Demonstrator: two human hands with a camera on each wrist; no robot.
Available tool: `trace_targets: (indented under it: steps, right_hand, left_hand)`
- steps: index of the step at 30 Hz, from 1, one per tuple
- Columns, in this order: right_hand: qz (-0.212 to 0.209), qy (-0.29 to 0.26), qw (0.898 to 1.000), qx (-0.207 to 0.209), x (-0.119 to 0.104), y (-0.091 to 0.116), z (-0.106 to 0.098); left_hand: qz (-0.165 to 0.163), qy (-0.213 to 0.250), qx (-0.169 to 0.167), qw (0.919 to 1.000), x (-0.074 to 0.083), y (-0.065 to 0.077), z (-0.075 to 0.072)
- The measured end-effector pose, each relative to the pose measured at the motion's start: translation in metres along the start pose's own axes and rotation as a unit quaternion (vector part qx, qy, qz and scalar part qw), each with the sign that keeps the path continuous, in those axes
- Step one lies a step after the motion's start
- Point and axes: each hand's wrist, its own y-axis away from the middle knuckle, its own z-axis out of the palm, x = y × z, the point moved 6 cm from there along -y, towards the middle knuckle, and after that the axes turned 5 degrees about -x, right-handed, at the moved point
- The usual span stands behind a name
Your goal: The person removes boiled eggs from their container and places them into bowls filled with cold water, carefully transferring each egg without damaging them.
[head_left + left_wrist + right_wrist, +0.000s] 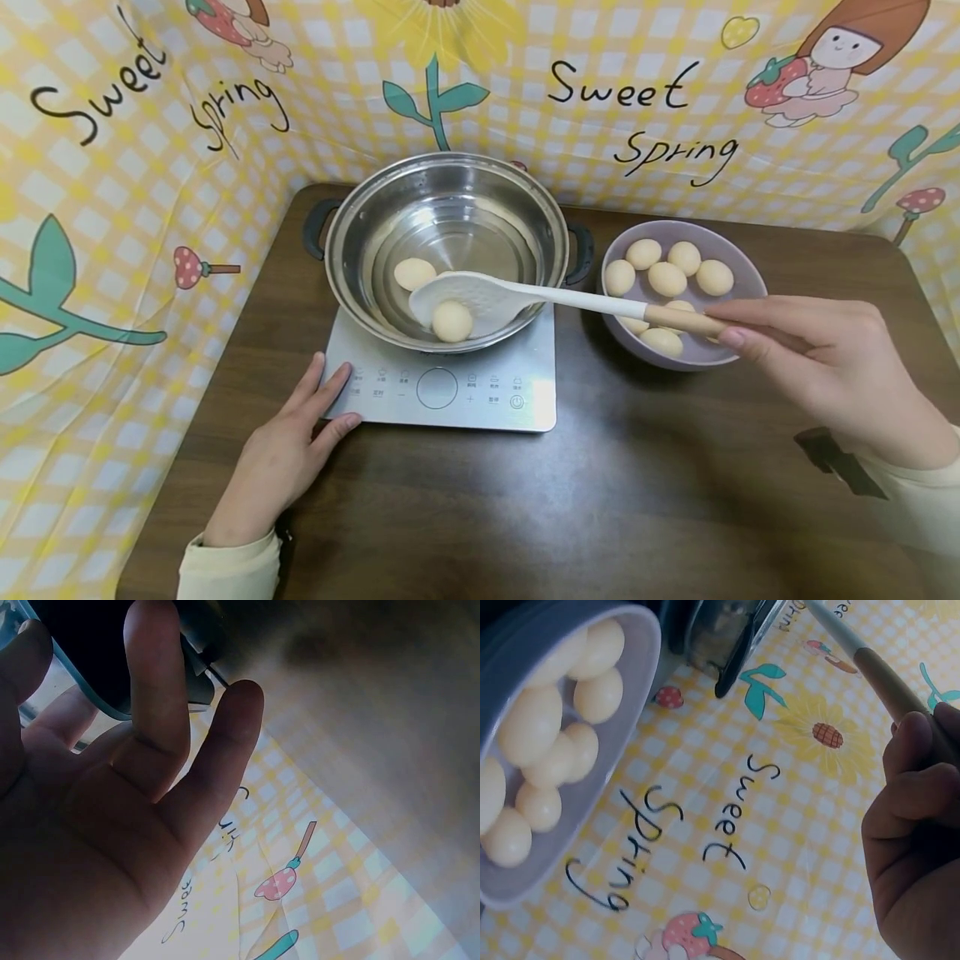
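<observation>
My right hand (832,358) grips the wooden handle end of a white slotted spoon (577,300), its fingers curled round the handle in the right wrist view. The broad spoon head reaches over the steel pot (341,275), and an egg (452,321) lies on it. Just beyond the head, a second egg (415,273) sits inside the pot. My left hand (281,450) rests on the left front edge of the white induction cooker (487,412), fingers spread and fairly straight; the left wrist view shows its palm and extended fingers.
A lilac bowl (731,242) with several eggs stands right of the pot, under the spoon handle. Black side handles (581,252) stick out from the pot. A yellow checked cloth (645,50) hangs behind and left of the dark wooden table (637,500).
</observation>
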Motion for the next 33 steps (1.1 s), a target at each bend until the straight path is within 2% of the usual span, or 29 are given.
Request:
trace_targets:
  steps: [3, 6, 9, 14, 21, 24, 30, 33]
  right_hand:
    - [0.06, -0.021, 0.998, -0.007, 0.01, 0.001, 0.002]
    - [0.115, -0.059, 0.992, -0.012, 0.016, 0.001, 0.004]
    - [0.155, -0.083, 0.984, -0.016, 0.02, -0.001, 0.006]
    - [0.197, -0.09, 0.976, -0.036, 0.029, -0.004, 0.011]
    - [0.275, -0.139, 0.949, -0.072, 0.044, -0.007, 0.019]
    - [0.292, -0.164, 0.939, -0.078, 0.046, -0.008, 0.02]
    - [0.3, -0.256, 0.914, -0.092, 0.053, -0.009, 0.023]
    - [0.303, -0.277, 0.906, -0.101, 0.057, -0.009, 0.024]
  left_hand:
    - [-0.001, 0.0, -0.001, 1.0, 0.0, 0.0, 0.0]
    - [-0.002, 0.0, -0.004, 1.0, 0.001, 0.0, 0.0]
    - [-0.005, 0.001, -0.007, 1.0, 0.001, 0.0, -0.001]
    - [-0.007, 0.004, -0.014, 0.9999, 0.0, -0.001, 0.001]
    - [-0.004, 0.004, -0.011, 0.9999, 0.0, -0.001, 0.002]
    - [-0.003, 0.004, -0.009, 1.0, 0.0, -0.002, 0.001]
    - [-0.009, 0.003, -0.014, 0.9999, 0.0, -0.001, 0.0]
    - [-0.01, 0.004, -0.016, 0.9998, -0.001, -0.002, 0.0]
